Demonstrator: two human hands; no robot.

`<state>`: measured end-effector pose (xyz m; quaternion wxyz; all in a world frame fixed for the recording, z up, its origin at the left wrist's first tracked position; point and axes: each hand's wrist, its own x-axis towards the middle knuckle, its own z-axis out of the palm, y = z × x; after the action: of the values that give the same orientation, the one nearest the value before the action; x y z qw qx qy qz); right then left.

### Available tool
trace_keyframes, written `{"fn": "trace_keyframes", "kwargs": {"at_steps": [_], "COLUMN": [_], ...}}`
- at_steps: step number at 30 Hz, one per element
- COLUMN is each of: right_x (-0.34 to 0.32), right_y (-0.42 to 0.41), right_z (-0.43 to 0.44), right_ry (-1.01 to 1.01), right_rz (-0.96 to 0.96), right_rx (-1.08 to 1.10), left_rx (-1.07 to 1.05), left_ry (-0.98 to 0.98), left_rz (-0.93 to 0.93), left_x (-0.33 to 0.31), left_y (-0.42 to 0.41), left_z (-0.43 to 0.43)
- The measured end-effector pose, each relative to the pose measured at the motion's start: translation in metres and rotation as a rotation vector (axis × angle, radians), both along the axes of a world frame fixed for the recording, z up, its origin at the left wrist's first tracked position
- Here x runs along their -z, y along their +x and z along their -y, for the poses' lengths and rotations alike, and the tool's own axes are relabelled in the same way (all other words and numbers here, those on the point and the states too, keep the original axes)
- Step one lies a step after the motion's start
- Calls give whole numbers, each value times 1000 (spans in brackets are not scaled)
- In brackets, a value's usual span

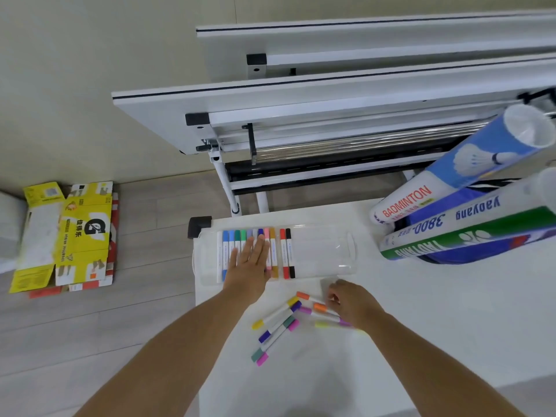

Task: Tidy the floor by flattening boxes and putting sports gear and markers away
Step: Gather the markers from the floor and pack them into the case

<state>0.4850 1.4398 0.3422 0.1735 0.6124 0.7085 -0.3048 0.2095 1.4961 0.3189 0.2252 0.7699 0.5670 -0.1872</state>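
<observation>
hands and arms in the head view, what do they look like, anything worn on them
Both forearms are bare all the way to the frame's bottom edge: no sleeves in view. The left hand and right hand wear no gloves, and no watch, bracelet or ring is visible on either.

Clear glossy plastic tray (325, 251); cardboard boxes (84, 236) matt; table (421, 326) smooth.

Markers (255, 254) lined in clear tray (325, 254); flattened yellow boxes (81, 236) on floor.
</observation>
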Motion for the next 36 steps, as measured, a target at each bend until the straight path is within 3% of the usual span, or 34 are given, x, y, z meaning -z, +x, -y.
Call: {"fn": "trace_keyframes", "kwargs": {"at_steps": [11,15,19,23,36], "right_x": [1,-9,-12,-2,16], "right_y": [-11,-15,-40,-69,-83], "right_z": [2,-13,-43,-74,-102], "right_ry": [79,96,82,-15,-48], "right_rz": [-39,-123,-250,-236,-3], "right_rx": [-97,76,415,631,623], "left_rx": [34,24,25,20,17], "left_ry": [-9,-7,-3,-5,16], "left_rz": [-29,-21,-17,-14,5], "left_x": [-3,-3,0,3,8], "left_y": [-1,-1,-1,-1,-1], "left_z": [0,1,1,1,3]}}
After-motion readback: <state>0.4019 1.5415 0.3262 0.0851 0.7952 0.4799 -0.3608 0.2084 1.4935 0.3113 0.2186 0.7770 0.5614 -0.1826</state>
